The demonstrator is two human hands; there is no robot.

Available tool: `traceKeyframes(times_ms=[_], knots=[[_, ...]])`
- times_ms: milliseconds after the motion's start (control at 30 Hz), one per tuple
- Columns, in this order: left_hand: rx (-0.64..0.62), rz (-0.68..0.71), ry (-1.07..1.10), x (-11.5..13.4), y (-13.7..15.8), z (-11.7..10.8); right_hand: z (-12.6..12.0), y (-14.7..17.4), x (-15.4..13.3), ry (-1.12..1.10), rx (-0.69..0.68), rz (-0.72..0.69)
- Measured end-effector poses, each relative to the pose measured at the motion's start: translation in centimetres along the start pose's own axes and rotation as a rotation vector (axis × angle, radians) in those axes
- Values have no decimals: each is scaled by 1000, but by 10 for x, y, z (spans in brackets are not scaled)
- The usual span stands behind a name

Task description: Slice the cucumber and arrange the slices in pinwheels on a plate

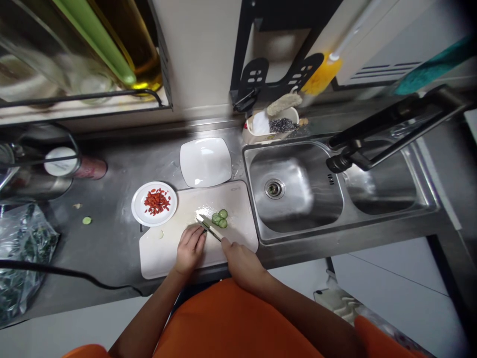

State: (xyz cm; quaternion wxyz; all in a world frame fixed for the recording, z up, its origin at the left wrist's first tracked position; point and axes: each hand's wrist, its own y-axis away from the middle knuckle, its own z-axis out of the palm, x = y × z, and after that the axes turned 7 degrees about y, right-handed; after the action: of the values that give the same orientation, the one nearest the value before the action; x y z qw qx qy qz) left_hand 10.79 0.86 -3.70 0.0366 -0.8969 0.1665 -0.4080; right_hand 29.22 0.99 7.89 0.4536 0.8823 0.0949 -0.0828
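On the white cutting board [171, 253], my left hand [191, 247] is closed, its fingers curled over what looks like a cucumber, mostly hidden beneath them. My right hand [244, 263] grips a knife [213, 231] by its handle. The blade points up and left, close against my left fingertips. Several round green cucumber slices [220, 219] lie together just beyond the blade. One pale slice [160, 234] rests near the board's left side. A white plate of small red berries [137, 211] stands at the board's upper left corner.
A white square dish [205, 161] sits behind the board. To the right is a steel double sink [298, 186] with a black faucet [341, 161]. A caddy [257, 136] stands behind it. A cucumber end [87, 220], plastic bag [26, 258] and pink can [91, 167] are at left.
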Motion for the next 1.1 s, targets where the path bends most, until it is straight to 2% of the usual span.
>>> traceKeyframes(times_ms=[433, 833, 1100], knots=[[4, -4, 29, 1, -2, -1, 0, -10, -1, 21, 37, -25], [-3, -2, 50, -1, -2, -1, 18, -44, -5, 3, 120, -31], [-33, -28, 23, 2, -3, -3, 15, -41, -7, -9, 126, 4]])
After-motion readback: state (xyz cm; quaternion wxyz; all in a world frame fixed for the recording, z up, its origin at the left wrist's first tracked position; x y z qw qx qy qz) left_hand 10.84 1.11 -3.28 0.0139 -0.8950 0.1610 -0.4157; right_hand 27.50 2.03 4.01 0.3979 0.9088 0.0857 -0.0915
